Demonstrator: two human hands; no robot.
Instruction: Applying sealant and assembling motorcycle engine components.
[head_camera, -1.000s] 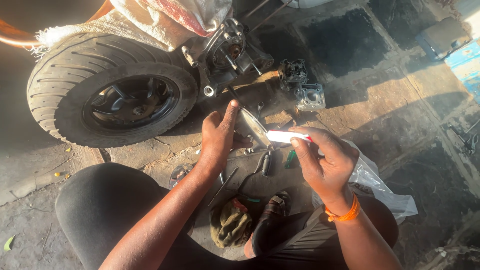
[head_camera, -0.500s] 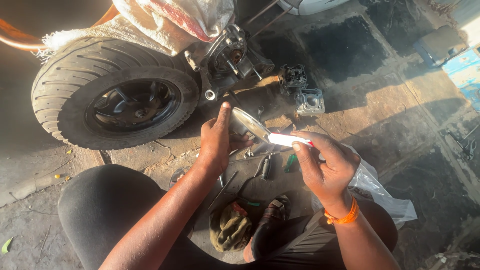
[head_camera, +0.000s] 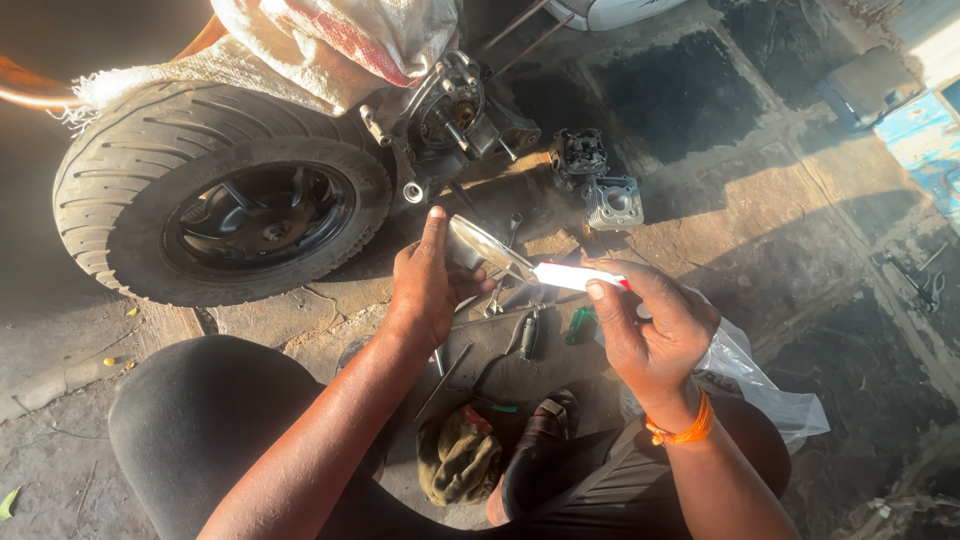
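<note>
While the person crouches over the oily workshop floor, the head view shows both hands raised at mid-frame. The left hand (head_camera: 428, 290) cups a curved metal plate (head_camera: 478, 246); the thumb stands upright behind it and the remaining fingers curl beneath, pressed against its lower edge. The right hand (head_camera: 650, 335), wearing an orange wristband (head_camera: 682, 430), pinches a small white tube (head_camera: 580, 276) between thumb and bent fingers. The tube's long axis runs nearly level, left to right, and its left tip touches or all but touches the plate's lower right rim; true contact cannot be told. The plate thus lies to the left of the right fingers, and the left hand is the nearer one to it.

Upper left of the frame holds a scooter wheel (head_camera: 215, 190) with a black rim, under a pale sack (head_camera: 340, 40) with a red patch. An engine casing (head_camera: 455, 110) sits just right of the tyre, and two finned cylinder parts (head_camera: 598, 180) rest on the floor further right. Below the hands lie loose hand tools (head_camera: 528, 335), one with a green handle, and a crumpled olive rag (head_camera: 458, 455). A clear plastic bag (head_camera: 765, 390) spreads at lower right beside the right wrist. A blue box-shaped package (head_camera: 925, 135) occupies the upper right edge; its markings are too small to tell.
</note>
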